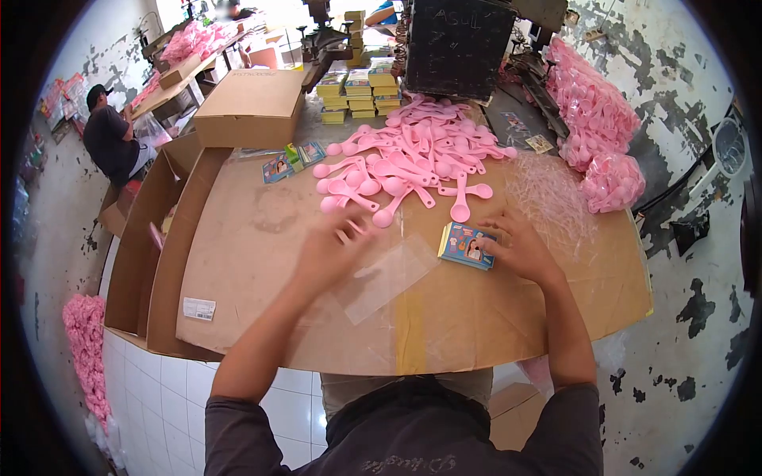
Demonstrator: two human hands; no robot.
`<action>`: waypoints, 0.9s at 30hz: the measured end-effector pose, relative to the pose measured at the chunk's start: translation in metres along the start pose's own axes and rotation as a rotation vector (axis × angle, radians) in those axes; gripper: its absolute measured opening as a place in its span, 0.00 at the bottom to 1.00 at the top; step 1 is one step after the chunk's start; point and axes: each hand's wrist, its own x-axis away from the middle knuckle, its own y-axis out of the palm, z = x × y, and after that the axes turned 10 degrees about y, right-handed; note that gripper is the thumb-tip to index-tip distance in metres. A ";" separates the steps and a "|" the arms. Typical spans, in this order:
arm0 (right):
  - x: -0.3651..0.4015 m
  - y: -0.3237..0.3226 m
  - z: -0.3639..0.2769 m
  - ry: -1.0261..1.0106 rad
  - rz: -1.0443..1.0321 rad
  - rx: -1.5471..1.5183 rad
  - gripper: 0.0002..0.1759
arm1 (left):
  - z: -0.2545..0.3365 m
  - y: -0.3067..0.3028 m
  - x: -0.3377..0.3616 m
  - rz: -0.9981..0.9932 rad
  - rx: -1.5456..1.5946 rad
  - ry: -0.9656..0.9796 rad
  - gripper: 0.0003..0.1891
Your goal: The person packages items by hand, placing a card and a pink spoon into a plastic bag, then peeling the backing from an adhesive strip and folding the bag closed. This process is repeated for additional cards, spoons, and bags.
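A heap of pink plastic measuring spoons (421, 147) spreads over the cardboard-covered tabletop (254, 270). At the heap's near edge is my left hand (337, 250), its fingers smeared by motion, so I cannot tell whether it holds anything. My right hand (520, 246) is at a small stack of printed cards (464, 244), thumb over the top card and fingers spread apart. Between the hands lies a clear plastic bag (389, 278), flat on the cardboard and partly below my left forearm.
A closed cardboard box (250, 103) stands back left, beside stacked card bundles (361, 95). More cards (294, 161) lie left of the heap. Loose clear plastic bags (552, 198) and bagged pink spoons (595, 111) are at right. Open cartons (147, 246) line the left edge; a person (111, 135) sits beyond.
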 end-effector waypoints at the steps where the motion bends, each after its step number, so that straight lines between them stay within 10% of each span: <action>1: -0.001 0.004 0.003 0.036 -0.035 -0.021 0.21 | 0.001 0.014 0.004 -0.005 -0.154 0.093 0.18; 9: 0.001 0.012 0.001 0.118 0.062 -0.315 0.13 | -0.014 0.039 0.013 -0.088 -0.270 0.216 0.11; 15: 0.010 0.015 -0.026 0.082 0.037 -0.587 0.13 | -0.018 0.035 0.004 -0.055 0.828 -0.074 0.16; 27: 0.012 0.023 -0.054 0.057 -0.007 -0.808 0.13 | 0.005 0.036 0.011 -0.191 0.691 -0.149 0.30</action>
